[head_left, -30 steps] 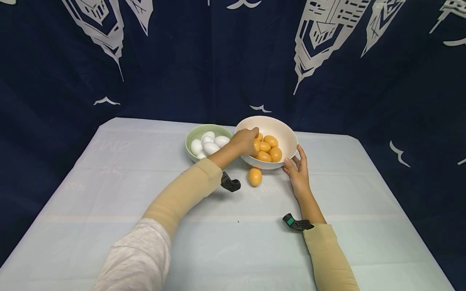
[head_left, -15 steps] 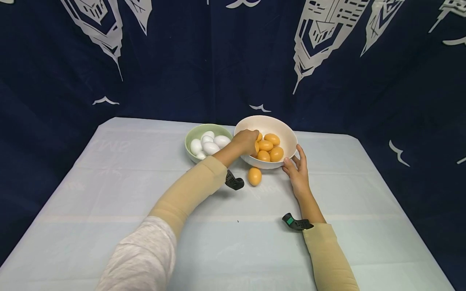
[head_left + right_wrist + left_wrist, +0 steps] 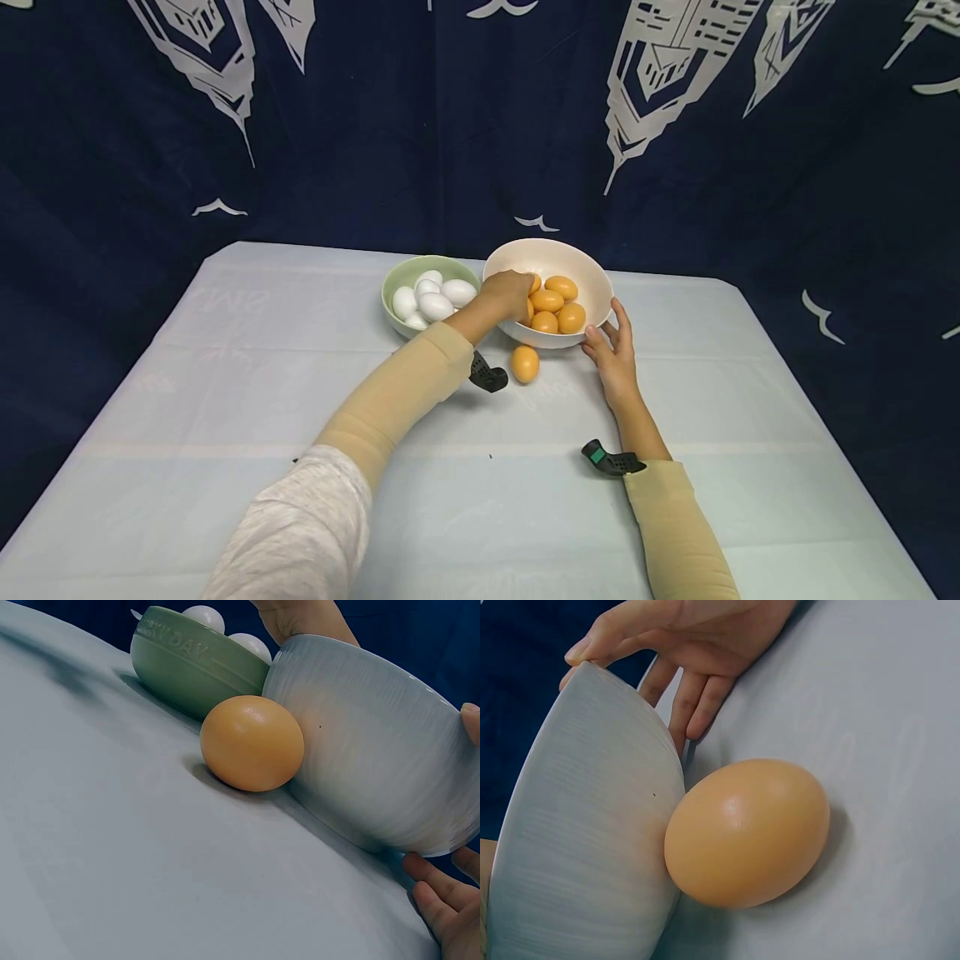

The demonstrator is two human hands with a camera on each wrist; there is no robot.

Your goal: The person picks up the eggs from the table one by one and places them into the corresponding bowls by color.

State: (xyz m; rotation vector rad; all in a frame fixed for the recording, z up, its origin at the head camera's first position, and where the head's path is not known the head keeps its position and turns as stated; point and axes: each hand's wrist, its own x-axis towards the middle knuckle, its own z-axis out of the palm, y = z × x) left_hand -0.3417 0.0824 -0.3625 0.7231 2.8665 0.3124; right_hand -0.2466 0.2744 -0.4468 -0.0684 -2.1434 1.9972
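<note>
My left hand (image 3: 506,296) reaches over the near left rim into a cream-white bowl (image 3: 581,271) holding several brown eggs (image 3: 561,287). Its fingertips are hidden among the eggs; one shows right in the curve of the hand, and I cannot tell whether the fingers grip it. At the bowl's right side, my right hand (image 3: 615,358) holds the rim, thumb at the edge and other fingers lower against the wall, as the left wrist view shows. Another brown egg (image 3: 746,832) lies on the table by the bowl's near wall, outside it.
A green bowl (image 3: 184,664) heaped with several white eggs (image 3: 435,306) stands at the white bowl's left. Both are near the back edge of the cloth-covered table (image 3: 480,508). Behind hangs a dark blue curtain (image 3: 375,167) with white drawings.
My left hand has shifted slightly rightward and lower in the white bowl, and some brown eggs there have shifted a little. The right hand and the loose egg have stayed in place.
</note>
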